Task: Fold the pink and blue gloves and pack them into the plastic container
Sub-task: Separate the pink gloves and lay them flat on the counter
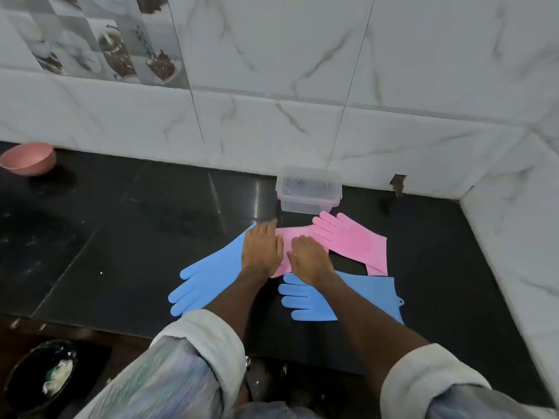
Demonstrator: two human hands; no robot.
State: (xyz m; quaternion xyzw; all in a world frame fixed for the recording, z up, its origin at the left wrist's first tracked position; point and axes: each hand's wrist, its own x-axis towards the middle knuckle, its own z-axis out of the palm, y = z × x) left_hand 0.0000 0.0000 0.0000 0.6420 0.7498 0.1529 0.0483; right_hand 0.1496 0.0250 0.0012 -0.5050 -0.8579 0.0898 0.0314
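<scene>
Hands press flat, palms down, fingers spread: left hand (261, 247) and right hand (310, 260) on a smooth pink glove (292, 234). Second pink glove (352, 238) lies right; blue gloves (208, 276) (308, 299) near. Clear rectangular container (308, 189) sits far, open. No writing legible.

Shiny black surface (136, 237) with two blue gloves (208, 279), two pink gloves (354, 240), a clear plastic container (308, 190), and a pink bowl (28, 158).

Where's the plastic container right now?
In the head view, the plastic container stands right of centre on the black counter, against the tiled wall, just behind the spread pink glove.
</scene>
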